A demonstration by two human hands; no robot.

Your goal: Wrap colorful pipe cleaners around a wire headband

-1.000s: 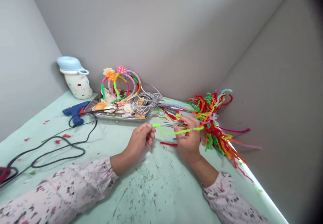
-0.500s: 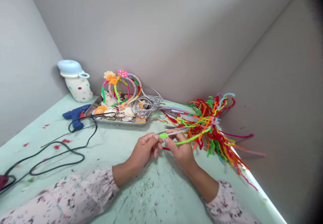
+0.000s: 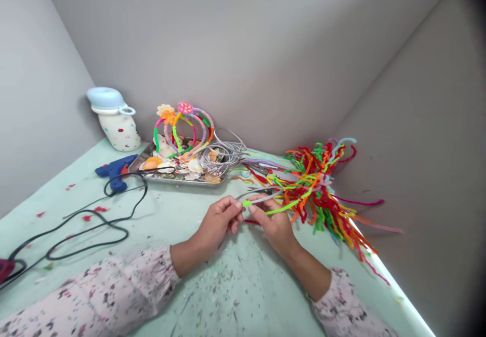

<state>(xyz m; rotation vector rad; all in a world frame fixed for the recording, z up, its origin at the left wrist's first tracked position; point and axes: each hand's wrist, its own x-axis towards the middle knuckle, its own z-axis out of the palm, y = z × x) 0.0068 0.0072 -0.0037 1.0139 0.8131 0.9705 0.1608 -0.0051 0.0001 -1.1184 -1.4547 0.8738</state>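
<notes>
My left hand (image 3: 217, 221) is closed, thumb and fingertips pinching a thin grey hoop (image 3: 269, 196) at its near end. A short lime-green wrap of pipe cleaner (image 3: 246, 203) covers the hoop between my two thumbs. From the wrap, the loose length of lime-green pipe cleaner (image 3: 283, 209) runs off to the right, past the fingers of my right hand (image 3: 276, 228). That hand is closed in a pinch at the wrap. Dark pointed blades (image 3: 255, 190) show behind the hoop. A red strand (image 3: 251, 221) lies below the fingers.
A large heap of coloured pipe cleaners (image 3: 322, 185) lies right. Behind, a metal tray (image 3: 182, 181) holds shells, decorated hoops (image 3: 174, 134) and coiled grey wire (image 3: 224, 157). A blue glue gun (image 3: 116, 171) with a looping black cord (image 3: 91, 250) and a white bottle (image 3: 119, 129) stand left.
The visible green wrap between my thumbs looks shorter, with my right thumb nearer the left. The far part of the grey hoop now shows more plainly as a loop.
</notes>
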